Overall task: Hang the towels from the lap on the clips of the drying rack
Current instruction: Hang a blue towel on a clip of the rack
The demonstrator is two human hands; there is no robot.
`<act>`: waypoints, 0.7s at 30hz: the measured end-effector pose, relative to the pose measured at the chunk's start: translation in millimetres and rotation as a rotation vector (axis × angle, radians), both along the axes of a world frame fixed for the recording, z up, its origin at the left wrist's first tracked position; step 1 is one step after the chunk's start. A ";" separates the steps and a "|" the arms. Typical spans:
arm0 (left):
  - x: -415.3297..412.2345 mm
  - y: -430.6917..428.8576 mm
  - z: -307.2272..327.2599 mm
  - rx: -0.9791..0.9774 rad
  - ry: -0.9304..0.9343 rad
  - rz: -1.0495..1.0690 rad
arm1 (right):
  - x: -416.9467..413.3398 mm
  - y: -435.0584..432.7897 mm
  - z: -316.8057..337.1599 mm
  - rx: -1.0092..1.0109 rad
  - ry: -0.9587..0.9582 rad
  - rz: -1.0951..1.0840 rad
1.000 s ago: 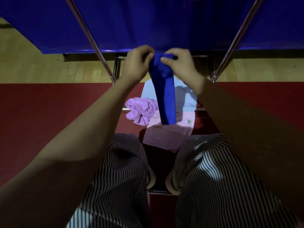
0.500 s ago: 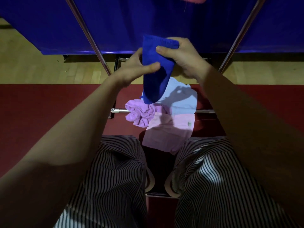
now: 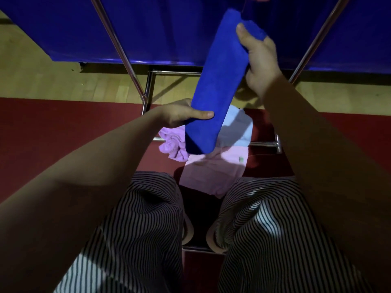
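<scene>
Gripping the upper end of the blue towel, the right hand had its thumb pressed across the cloth, high up near the top edge of the view. Lower down, the left hand pinched the same towel close to its bottom end, thumb on the front face. So the towel ran stretched and tilted between both hands, between the two slanted metal rods of the drying rack. Beneath it, a purple towel, a light blue one and a pink one lay on the red floor beyond the striped knees.
</scene>
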State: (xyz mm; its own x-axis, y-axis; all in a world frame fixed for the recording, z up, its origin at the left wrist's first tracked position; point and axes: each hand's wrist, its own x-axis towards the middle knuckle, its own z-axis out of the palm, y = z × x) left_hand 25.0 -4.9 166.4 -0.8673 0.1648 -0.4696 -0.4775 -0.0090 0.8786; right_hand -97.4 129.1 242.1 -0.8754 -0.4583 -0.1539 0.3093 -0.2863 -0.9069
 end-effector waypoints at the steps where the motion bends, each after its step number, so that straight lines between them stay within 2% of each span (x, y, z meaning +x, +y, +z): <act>1: 2.3 -2.9 1.9 0.022 -0.023 -0.030 | -2.5 2.8 -0.9 -0.016 -0.050 -0.071; 4: 4.0 -14.8 3.3 0.086 -0.050 -0.003 | -9.0 12.2 -7.1 0.011 -0.150 -0.363; 6: 2.7 -21.0 3.5 0.060 -0.031 0.048 | -13.3 19.3 -17.3 0.098 -0.173 -0.534; 9: -1.9 -22.6 10.3 -0.053 -0.025 0.071 | -22.4 24.4 -33.0 0.416 -0.060 -0.522; 11: -4.8 -18.9 17.4 -0.130 -0.020 0.059 | -26.0 21.8 -32.7 0.612 0.075 -0.381; 13: -7.2 -13.4 23.3 -0.205 -0.016 0.030 | -24.3 10.9 -24.5 0.592 0.212 -0.150; 14: -8.1 -10.6 25.6 -0.236 -0.019 0.006 | -18.9 4.1 -18.7 0.543 0.239 0.037; 16: -9.2 -4.8 30.5 -0.277 -0.033 -0.065 | -0.1 -8.3 -7.3 0.493 0.234 0.454; 18: -10.6 -1.3 35.1 -0.268 -0.050 -0.119 | 15.6 -13.1 -7.6 0.531 0.229 0.764; 21: -9.5 -1.6 39.1 -0.217 -0.067 -0.178 | 29.6 -10.3 -20.8 0.540 0.248 0.982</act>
State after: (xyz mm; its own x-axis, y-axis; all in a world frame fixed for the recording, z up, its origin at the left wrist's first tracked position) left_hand 15.4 -6.5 205.5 -0.7993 0.2012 -0.5663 -0.5120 0.2653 0.8169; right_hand -67.7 118.8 221.4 -0.2104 -0.8868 -0.4116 -0.0204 0.4249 -0.9050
